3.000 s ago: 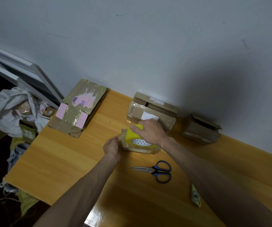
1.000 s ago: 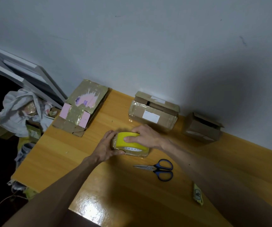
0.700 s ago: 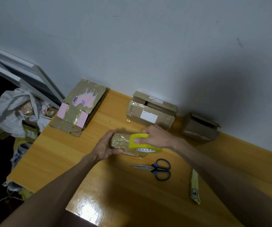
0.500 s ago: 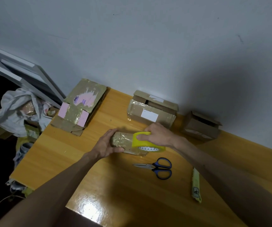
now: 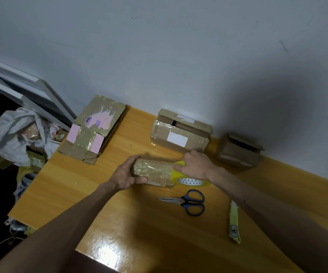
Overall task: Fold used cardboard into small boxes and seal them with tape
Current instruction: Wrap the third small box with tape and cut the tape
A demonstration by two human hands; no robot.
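Left hand [image 5: 124, 174] grip is curled round the 9 o'clock end of the small box [image 5: 153, 171]. Right hand [image 5: 195, 166] grip clamps the yellow tape roll [image 5: 190, 181] at its 3 o'clock end.

Bare forearms [image 5: 70, 219], bare hands [image 5: 123, 174]

Middle of the table [image 5: 119, 203]: small box [image 5: 153, 171], gripped at its 9 o'clock end by the left hand [image 5: 124, 175]. Touching its 3 o'clock end: tape roll [image 5: 190, 181], under the right hand [image 5: 195, 164]. Near, at 5 o'clock: scissors [image 5: 186, 200]; farther out at 4, knife [image 5: 233, 221]. At 10, flattened carton [image 5: 96, 129]; at 12, taped carton [image 5: 180, 133] against the wall; at 2, open carton [image 5: 239, 151]. Off the table at 9, bag [image 5: 15, 134].
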